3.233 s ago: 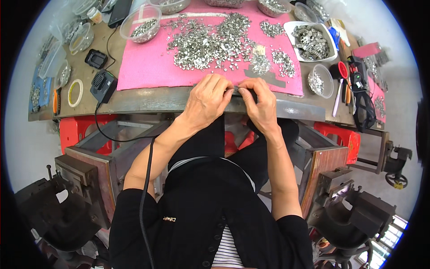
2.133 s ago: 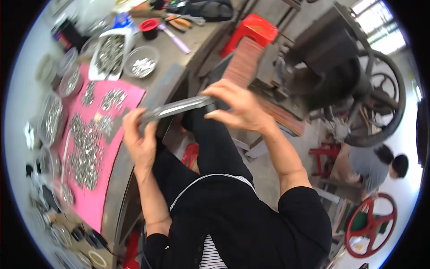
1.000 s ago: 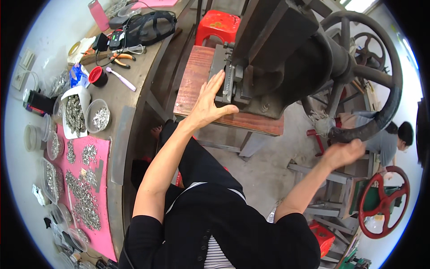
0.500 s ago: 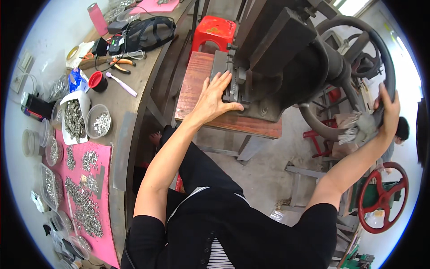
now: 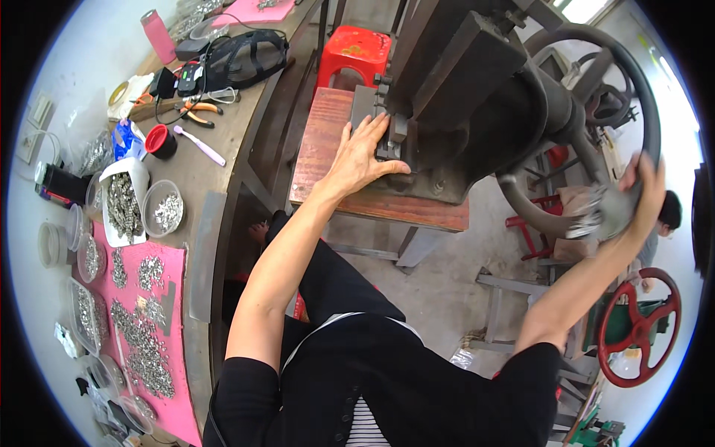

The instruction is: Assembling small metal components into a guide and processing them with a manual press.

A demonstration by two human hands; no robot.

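Observation:
My left hand lies flat with spread fingers on the metal fixture at the foot of a dark hand press. Its fingertips reach a small steel block beside the press column, and whatever lies under the palm is hidden. On the right, my right hand is closed round the rim of the press's large handwheel, slightly smeared by motion. A greyish cloth wrapping is on the rim next to that hand.
The press stands on a wooden-topped stand. To the left, a workbench carries a pink mat with small metal parts, tubs, pliers and a toothbrush. Behind are a red stool, a red handwheel and another person.
My right hand has moved slightly downward with the handwheel's rim and cloth wrapping. My left hand stays on the fixture, shifted very slightly.

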